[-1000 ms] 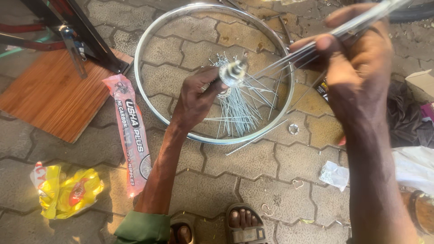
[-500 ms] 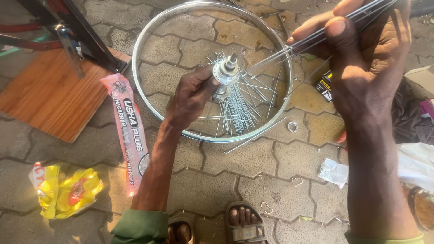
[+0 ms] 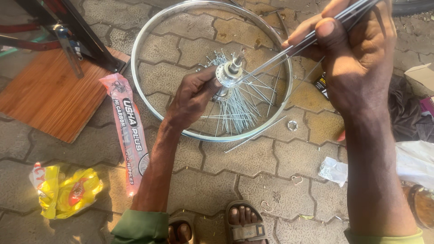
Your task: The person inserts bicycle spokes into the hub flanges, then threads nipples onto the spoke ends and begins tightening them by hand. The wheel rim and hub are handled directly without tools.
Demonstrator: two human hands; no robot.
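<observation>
Wheel hub held above a bare rim on paving.

A steel rim lies flat on the paving stones; beside it lie a wooden board and a long pink packet. The right hand is closed around a bundle of spokes; the left hand grips the hub, over the rim, loose spokes hanging from it.

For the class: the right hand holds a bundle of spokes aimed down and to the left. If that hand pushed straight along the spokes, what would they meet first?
Probably the hub held by the left hand; the spokes in the right hand already reach its flange.
</observation>
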